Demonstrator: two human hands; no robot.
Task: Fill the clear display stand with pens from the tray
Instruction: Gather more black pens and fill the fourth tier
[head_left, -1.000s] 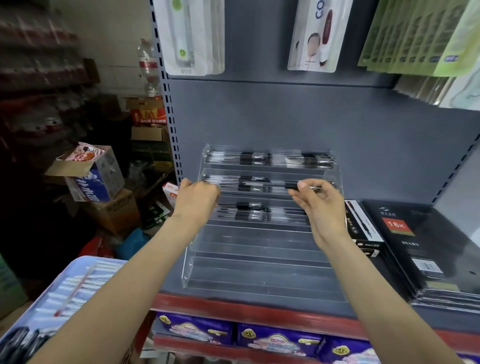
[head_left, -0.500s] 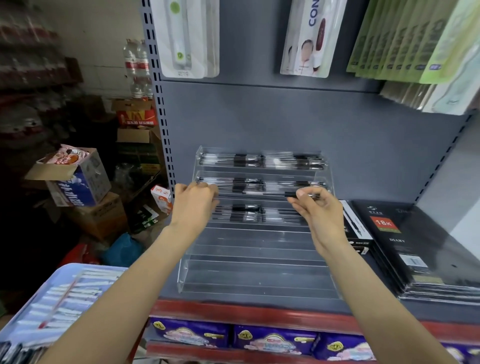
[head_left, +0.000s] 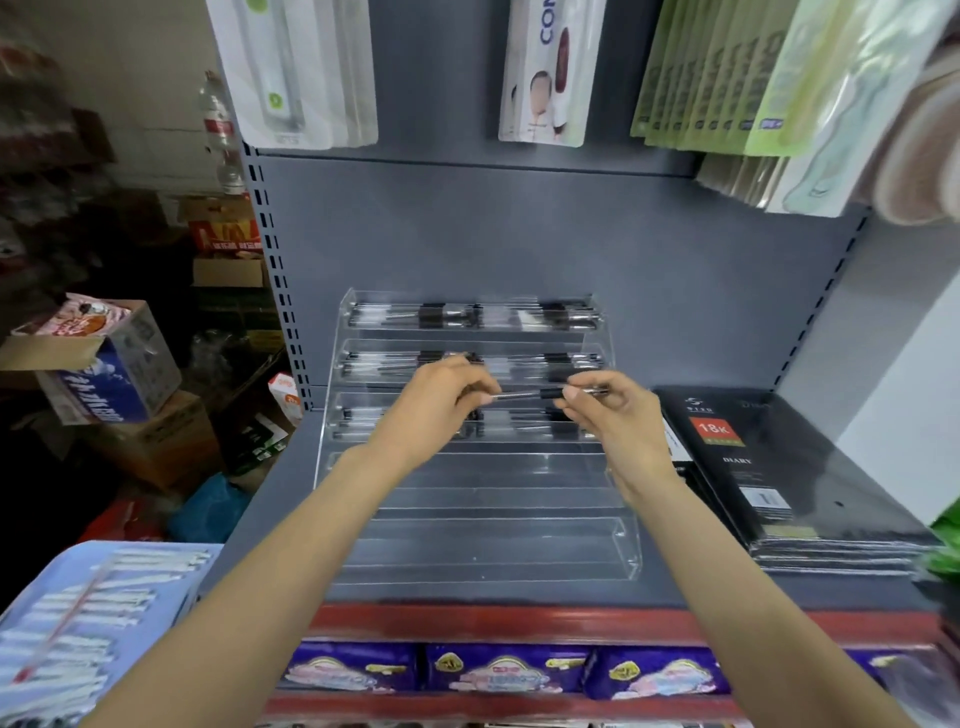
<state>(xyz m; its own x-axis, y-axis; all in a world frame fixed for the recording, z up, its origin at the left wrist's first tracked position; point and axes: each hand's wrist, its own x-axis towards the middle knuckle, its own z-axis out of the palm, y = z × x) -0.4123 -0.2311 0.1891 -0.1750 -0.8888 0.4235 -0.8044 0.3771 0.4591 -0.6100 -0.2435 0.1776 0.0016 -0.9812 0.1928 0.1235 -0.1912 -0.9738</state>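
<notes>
Black-grip pen (head_left: 540, 394) pinched between left hand (head_left: 431, 410), right hand (head_left: 613, 421)

Grey metal shelving unit (head_left: 519, 234) with a perforated upright (head_left: 270, 260) and red shelf edge (head_left: 519, 621); hanging packets (head_left: 727, 78) above, black diaries (head_left: 769, 467) at right. Stacked cardboard boxes (head_left: 119, 374) fill the dim left aisle.

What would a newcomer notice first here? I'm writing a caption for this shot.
Both hands, left hand and right hand, pinch one pen level in front of the clear display stand at centre. Its upper three tiers hold pens; the lower tiers look bare. The blue tray of pens sits lower left.
</notes>
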